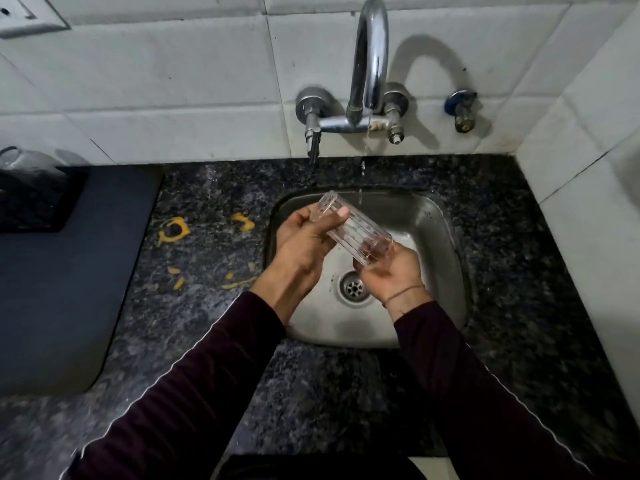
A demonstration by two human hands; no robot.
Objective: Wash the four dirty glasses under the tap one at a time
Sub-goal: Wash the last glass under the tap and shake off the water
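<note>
A clear ribbed glass (356,232) lies tilted on its side over the steel sink (436,237), held at both ends. My left hand (304,244) grips its upper left end, thumb across the side. My right hand (391,271) cups its lower right end from below. The chrome tap (370,64) on the tiled wall lets a thin trickle of water (362,174) fall just right of the glass's upper end. Another glass (14,161) shows at the far left edge, partly cut off.
Dark speckled granite counter (214,202) surrounds the sink, with yellow scraps (175,230) left of it. A dark mat or tray (69,271) covers the left side. The drain (355,289) sits under my hands. A small valve (462,110) sticks out of the wall at right.
</note>
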